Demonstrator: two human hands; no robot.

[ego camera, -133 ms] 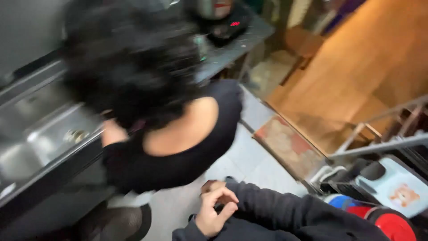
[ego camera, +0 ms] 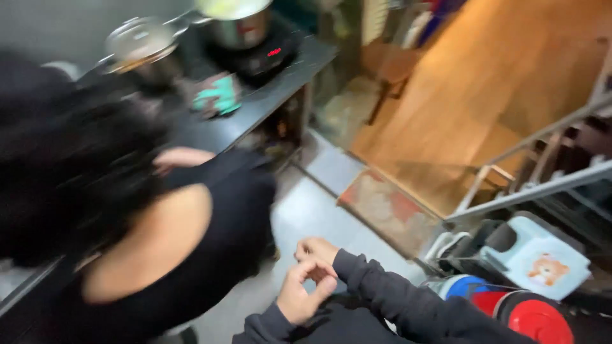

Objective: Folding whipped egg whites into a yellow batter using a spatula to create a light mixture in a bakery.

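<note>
Grey floor tiles (ego camera: 306, 216) fill the middle of the view, with a patterned mat (ego camera: 382, 210) at the threshold to a wooden floor (ego camera: 497, 83) beyond; a dark counter (ego camera: 255, 108) runs along the upper left, carrying a lidded steel pot (ego camera: 143, 44) near its far edge, a second steel pot (ego camera: 239, 22) on a black hob (ego camera: 268, 57) at the far right corner, and a teal cloth (ego camera: 220, 95) near the front edge; a second person in a black sleeveless top (ego camera: 210, 255) bends over that counter, close on the left; the frame is motion-blurred.

Both of the wearer's hands sit low in the view, in dark sleeves (ego camera: 395, 299), held over the floor and well apart from the counter; the left hand (ego camera: 299, 293) has its fingers curled together, thumb meeting the fingertips; the right hand (ego camera: 315, 250) lies just behind it, touching or nearly so, fingers folded; whether either encloses a small item cannot be told, and nothing is visibly held.

A pale blue plastic stool (ego camera: 539, 261), a red lid (ego camera: 535, 318) and a metal rack (ego camera: 529, 185) stand at the lower right.

Judgement on handling: with the hands working finger against finger, keep them close to the body; hold the elbows in, since the neighbouring person stands just beside; steady the head, as blur hides fine detail.
</note>
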